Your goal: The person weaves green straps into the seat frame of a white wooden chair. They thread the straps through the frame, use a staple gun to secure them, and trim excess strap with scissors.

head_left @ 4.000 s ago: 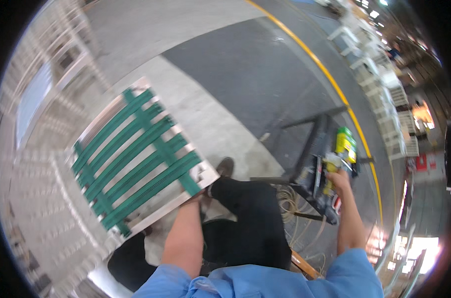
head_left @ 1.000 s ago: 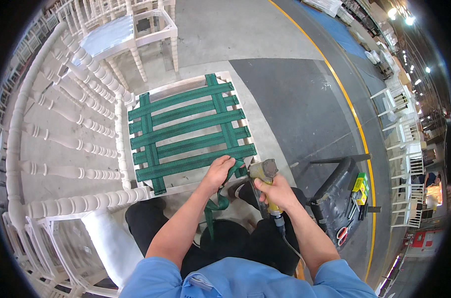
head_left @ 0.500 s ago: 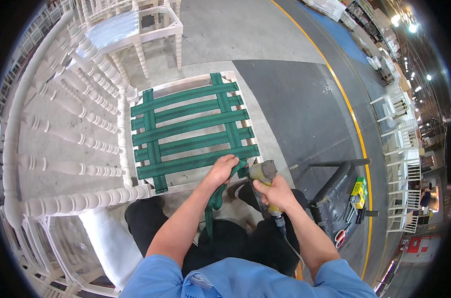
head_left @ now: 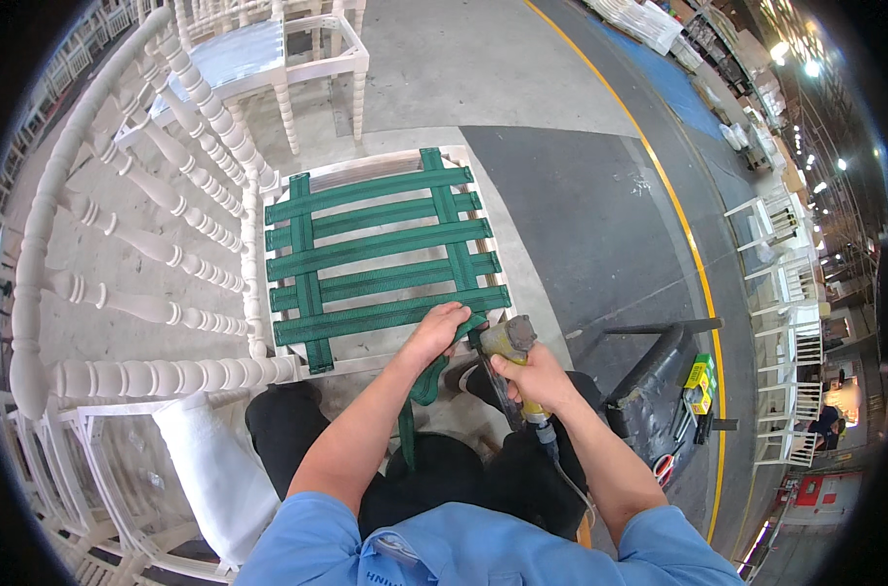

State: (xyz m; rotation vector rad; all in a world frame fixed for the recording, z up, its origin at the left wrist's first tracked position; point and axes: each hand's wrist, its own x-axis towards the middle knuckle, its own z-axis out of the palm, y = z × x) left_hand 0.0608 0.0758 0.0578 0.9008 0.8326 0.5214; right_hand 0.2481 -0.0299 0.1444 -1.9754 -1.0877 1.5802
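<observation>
Grey, yellow-lined floor [head_left: 571,215] around green-webbed white chair [head_left: 380,246]

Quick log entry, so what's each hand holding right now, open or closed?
Left hand: closed, holding a green strap.
Right hand: closed, holding a yellow power tool.

Yellow floor line [head_left: 677,208], distant white chairs [head_left: 792,314]

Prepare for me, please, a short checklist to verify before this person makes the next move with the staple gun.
1. Left hand grips the loose green webbing strap: ok.
2. Right hand holds the pneumatic staple gun: ok.
3. Hose connector attached to the gun: ok.
4. Gun tip pressed on the white chair-seat frame: cannot tell, contact is hidden.
5. Strap's tail flat: not ok, it hangs below the left hand.
</observation>
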